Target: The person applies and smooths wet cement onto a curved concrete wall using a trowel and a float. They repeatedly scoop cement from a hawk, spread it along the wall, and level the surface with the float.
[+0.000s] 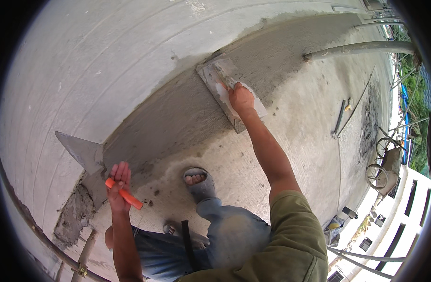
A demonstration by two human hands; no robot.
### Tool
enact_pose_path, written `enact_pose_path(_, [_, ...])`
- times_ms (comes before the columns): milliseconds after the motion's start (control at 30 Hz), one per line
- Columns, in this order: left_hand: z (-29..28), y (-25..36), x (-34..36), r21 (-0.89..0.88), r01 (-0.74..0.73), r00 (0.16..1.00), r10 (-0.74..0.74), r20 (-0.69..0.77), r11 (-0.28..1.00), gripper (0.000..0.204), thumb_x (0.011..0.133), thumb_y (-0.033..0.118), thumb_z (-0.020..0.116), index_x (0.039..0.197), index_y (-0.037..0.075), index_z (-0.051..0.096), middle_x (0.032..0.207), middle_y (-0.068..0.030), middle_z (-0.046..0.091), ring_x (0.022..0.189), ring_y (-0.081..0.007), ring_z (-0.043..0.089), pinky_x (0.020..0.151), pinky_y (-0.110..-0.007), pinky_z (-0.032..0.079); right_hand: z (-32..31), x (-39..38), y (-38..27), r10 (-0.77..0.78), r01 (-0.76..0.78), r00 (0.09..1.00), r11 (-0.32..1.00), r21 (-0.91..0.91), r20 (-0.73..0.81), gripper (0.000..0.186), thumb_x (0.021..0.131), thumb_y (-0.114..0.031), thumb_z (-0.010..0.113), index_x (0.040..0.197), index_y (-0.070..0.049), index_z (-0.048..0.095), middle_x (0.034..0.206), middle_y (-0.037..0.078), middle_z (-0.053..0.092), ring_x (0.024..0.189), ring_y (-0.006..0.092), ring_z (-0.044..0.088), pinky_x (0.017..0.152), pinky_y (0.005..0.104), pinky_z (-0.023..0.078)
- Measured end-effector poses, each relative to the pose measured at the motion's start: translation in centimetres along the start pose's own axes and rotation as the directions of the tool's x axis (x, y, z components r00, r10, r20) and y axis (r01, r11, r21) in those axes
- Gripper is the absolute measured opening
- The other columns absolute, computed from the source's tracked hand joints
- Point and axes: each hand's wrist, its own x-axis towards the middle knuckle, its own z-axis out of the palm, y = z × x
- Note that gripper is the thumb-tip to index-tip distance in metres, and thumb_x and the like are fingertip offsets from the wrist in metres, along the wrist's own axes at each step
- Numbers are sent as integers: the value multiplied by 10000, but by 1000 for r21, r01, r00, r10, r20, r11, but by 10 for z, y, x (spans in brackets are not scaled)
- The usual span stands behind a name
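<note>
My right hand [241, 97] grips the handle of a rectangular float trowel [209, 78], its broad plate resting on a band of wet grey mortar [290, 47] along the foot of a pale curved wall [107, 56]. At the lower left, my left hand [119, 190] holds the orange handle [133, 199] of a pointed trowel, thumb over it and fingers partly extended. That trowel's triangular metal blade [81, 150] lies close to the wall and the mortar edge. A rough patch of mortar [74, 216] is below it.
Scaffold poles [356, 47] cross at upper right, with another [84, 256] at lower left. Tools [340, 117] lie on the concrete floor [309, 145] to the right. A wheelbarrow [389, 164] stands by the far edge, with greenery and a white building beyond. My sandalled foot [199, 185] is below the mortar band.
</note>
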Motion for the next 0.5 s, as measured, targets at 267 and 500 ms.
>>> enact_pose_path(267, [-3, 2, 0, -1, -9, 1000, 9, -23, 1000, 604, 726, 12, 517, 1309, -22, 363, 1384, -208, 376, 1327, -325, 317, 1139, -432, 196, -18, 16, 12, 11, -7, 998, 999, -54, 63, 325, 874, -329, 513, 939, -11, 534, 918, 237, 637, 892, 394, 611, 788, 462, 475])
enact_pose_path(500, [-6, 2, 2, -18, -8, 1000, 7, -26, 1000, 604, 717, 0, 511, 1304, -22, 369, 1381, -209, 380, 1323, -325, 324, 1142, -431, 200, -29, 46, 48, 196, -197, 979, 980, -21, -58, 384, 872, -370, 496, 970, -4, 562, 949, 261, 627, 925, 408, 599, 818, 466, 463])
